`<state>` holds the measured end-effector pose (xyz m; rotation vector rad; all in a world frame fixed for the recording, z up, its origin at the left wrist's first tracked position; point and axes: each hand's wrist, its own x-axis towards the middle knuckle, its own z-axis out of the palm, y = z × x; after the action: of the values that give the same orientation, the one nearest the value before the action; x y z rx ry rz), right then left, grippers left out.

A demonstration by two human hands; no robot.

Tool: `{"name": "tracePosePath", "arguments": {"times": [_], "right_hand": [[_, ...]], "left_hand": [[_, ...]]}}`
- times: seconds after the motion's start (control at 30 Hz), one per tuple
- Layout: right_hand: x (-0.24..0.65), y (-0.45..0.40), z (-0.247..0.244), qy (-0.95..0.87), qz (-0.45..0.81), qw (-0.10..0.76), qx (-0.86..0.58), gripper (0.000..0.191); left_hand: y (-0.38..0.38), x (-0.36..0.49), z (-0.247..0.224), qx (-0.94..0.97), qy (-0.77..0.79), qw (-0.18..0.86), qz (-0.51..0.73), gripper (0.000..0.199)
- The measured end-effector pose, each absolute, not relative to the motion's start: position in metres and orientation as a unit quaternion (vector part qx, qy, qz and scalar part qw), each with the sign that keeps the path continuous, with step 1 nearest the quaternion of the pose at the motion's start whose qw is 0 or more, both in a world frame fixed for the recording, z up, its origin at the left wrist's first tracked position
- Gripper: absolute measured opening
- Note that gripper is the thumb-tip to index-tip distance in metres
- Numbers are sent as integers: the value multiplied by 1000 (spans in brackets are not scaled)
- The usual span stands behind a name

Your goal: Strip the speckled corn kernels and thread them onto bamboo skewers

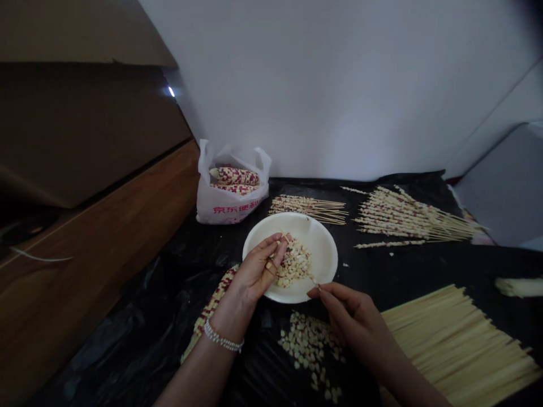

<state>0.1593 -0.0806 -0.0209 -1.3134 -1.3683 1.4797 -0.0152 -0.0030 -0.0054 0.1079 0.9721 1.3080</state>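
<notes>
Under left hand (254, 271), cob (212, 308) half-hidden

White wall (339, 85), brown wooden cabinet (85, 237)

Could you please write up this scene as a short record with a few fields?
Left hand: left hand pinches corn kernels over the white bowl
Right hand: right hand grips the near end of a thin skewer that reaches into the bowl
Bowl contents: loose kernels
Near the hands: scattered kernels on the black sheet; a corn cob beneath the left wrist
Right side: pile of bare sticks
Far side: loaded skewers; white bag holding corn cobs
</notes>
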Motion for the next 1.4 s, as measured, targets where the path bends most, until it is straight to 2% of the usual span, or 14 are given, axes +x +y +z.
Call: {"name": "tracePosePath", "arguments": {"times": [0.27,0.83,1.03,1.4], "right_hand": [[158,-84,-26,-543,582,350,-495,40],[158,-87,-24,-555,584,322,-497,37],[157,-84,-23,-576,549,336,-504,36],[157,-84,-20,-585,544,337,-498,37]], "left_hand": [[1,-23,-9,44,420,655,627,21],[1,-20,-6,35,396,633,664,29],[3,-21,-5,17,390,634,668,21],[2,-22,-3,10,393,638,662,29]]}}
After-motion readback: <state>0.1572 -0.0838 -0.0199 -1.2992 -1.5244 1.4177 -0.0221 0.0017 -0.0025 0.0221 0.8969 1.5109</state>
